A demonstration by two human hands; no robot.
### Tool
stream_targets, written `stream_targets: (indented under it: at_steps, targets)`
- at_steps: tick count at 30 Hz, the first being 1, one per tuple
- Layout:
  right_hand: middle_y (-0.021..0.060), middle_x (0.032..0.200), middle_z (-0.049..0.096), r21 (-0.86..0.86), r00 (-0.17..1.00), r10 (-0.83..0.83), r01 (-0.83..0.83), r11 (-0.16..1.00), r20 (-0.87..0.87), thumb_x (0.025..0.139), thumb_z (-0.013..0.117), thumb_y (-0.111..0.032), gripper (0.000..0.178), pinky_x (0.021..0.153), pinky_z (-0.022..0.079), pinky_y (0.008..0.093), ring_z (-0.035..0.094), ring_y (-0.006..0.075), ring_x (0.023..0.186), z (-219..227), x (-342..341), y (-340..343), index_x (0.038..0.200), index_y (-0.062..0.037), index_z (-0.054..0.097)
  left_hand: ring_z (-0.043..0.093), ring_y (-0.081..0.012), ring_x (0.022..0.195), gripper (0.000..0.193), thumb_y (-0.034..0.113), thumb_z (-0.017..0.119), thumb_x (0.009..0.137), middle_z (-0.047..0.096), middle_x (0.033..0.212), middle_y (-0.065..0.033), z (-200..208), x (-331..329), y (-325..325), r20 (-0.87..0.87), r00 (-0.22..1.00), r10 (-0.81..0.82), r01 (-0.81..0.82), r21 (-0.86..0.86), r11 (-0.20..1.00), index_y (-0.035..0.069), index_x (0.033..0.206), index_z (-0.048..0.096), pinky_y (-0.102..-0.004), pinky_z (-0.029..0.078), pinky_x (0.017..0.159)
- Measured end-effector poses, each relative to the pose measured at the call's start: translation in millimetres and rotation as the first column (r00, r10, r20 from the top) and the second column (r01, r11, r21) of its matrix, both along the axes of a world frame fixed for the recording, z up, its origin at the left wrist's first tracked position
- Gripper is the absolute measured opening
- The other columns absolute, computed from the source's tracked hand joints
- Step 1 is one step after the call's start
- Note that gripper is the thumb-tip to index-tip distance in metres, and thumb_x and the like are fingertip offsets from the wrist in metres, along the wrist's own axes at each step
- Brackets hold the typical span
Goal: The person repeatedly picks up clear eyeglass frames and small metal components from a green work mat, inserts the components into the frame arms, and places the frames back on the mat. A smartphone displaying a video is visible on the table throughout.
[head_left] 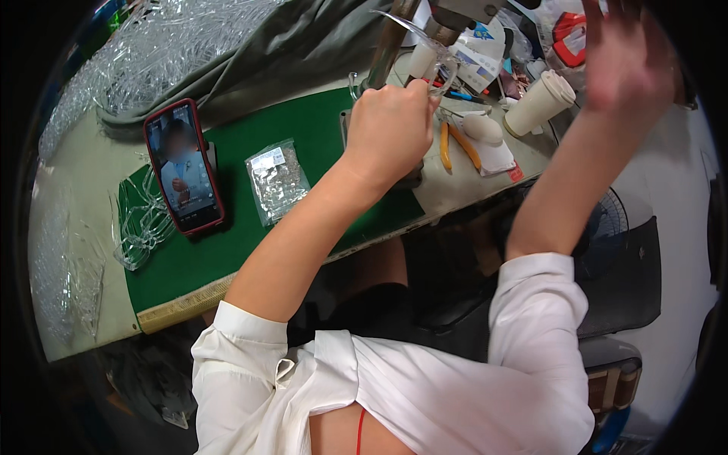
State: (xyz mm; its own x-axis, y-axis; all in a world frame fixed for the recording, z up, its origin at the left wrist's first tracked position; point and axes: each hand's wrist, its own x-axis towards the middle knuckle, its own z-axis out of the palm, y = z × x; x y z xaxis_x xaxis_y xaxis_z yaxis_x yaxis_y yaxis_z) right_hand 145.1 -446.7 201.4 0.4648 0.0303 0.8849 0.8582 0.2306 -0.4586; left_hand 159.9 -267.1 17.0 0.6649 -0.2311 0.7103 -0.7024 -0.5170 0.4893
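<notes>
My left hand [390,129] is closed round a clear plastic piece, held under the metal head of a bench machine [455,17]. Curved, see-through parts of the clear plastic piece [447,76] stick out on both sides of the fist; its full shape is hidden by my fingers. High at the right edge, my right hand [626,64] is raised and blurred, its fingertips cut off by the dark rim, so whether it grips anything is unclear. Pliers with yellow handles [460,145] lie to the right of my left hand.
A phone [186,167] in a red case leans upright on the green mat [235,254], beside a small clear packet [277,182]. Tangled clear plastic pieces [140,220] lie left, a larger heap [174,45] behind. A white lidded cup [538,105] and clutter stand at right.
</notes>
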Motion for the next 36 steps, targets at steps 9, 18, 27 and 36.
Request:
stream_targets:
  at_steps: [9,18,27,36]
  targets:
    - [0.0136,0.082,0.06,0.244,0.928,-0.362,0.332,0.911,0.089,0.086,0.053,-0.004,0.017,0.074,0.046,0.0331,0.057,0.0252,0.084,-48,-16,55,0.1,0.0035,0.061,0.059,-0.0355,0.057,0.022,0.018,0.06,0.085,0.058,0.058,-0.0165,-5,4,7,0.011,1.0,0.002,-0.003,0.012,1.0,0.002,0.07,0.055,-0.0434,0.046,0.053]
    - [0.0124,0.116,0.053,-0.035,0.797,-0.567,0.573,0.819,-0.205,0.089,0.053,0.0,0.031,0.095,0.039,0.0309,0.051,0.0195,0.107,-227,-40,37,0.119,0.0037,0.047,0.064,-0.0215,0.082,0.011,0.002,0.052,0.089,0.064,0.094,-0.0146,-31,-142,256,-0.303,0.823,-0.481,0.14,-0.712,0.688,-0.004,0.091,0.061,-0.0332,0.052,0.072]
    - [0.0087,0.112,0.051,-0.206,0.758,-0.545,0.505,0.838,-0.359,0.093,0.049,-0.001,0.025,0.094,0.039,0.0296,0.049,0.0166,0.105,-263,-57,80,0.117,0.0018,0.047,0.062,-0.0193,0.082,0.027,0.027,0.05,0.097,0.061,0.086,-0.0088,-42,-309,494,-0.61,0.775,0.166,-0.585,-0.594,0.553,0.002,0.099,0.057,-0.0306,0.052,0.071]
    - [0.0057,0.108,0.046,-0.379,0.813,-0.515,0.401,0.834,-0.273,0.089,0.049,0.003,0.014,0.082,0.04,0.0242,0.047,0.0118,0.091,-261,-73,115,0.102,-0.0011,0.051,0.064,-0.0136,0.067,0.046,0.04,0.049,0.095,0.064,0.083,-0.0112,-58,-238,520,-0.892,0.443,0.09,-0.804,-0.351,0.48,-0.005,0.101,0.056,-0.0202,0.052,0.058]
